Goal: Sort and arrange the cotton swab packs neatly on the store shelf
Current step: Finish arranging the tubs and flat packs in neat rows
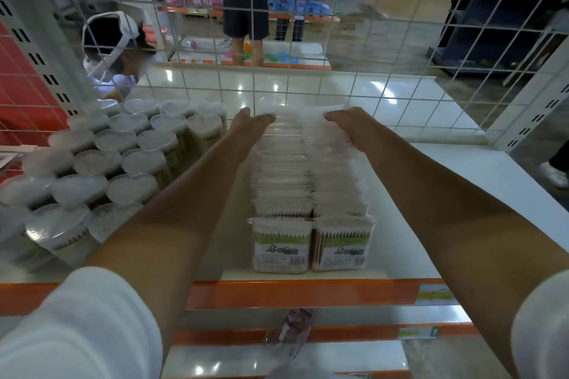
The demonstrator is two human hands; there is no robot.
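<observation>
Shelf (pixel 400 194): two rows of cotton swab packs (pixel 311 181).
Left hand (pixel 251 124): fingers straight, pressing row's far left side.
Right hand (pixel 345 120): fingers straight, pressing far right side.

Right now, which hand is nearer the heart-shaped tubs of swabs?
Left. The left hand rests on the far end of the left pack row, right beside the heart-shaped tubs. The right hand is on the right row, farther away.

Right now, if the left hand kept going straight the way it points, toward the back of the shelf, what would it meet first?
Probably the white wire grid behind the shelf. The left hand rests at the far end of the rectangular cotton swab packs; depth is unclear.
</observation>
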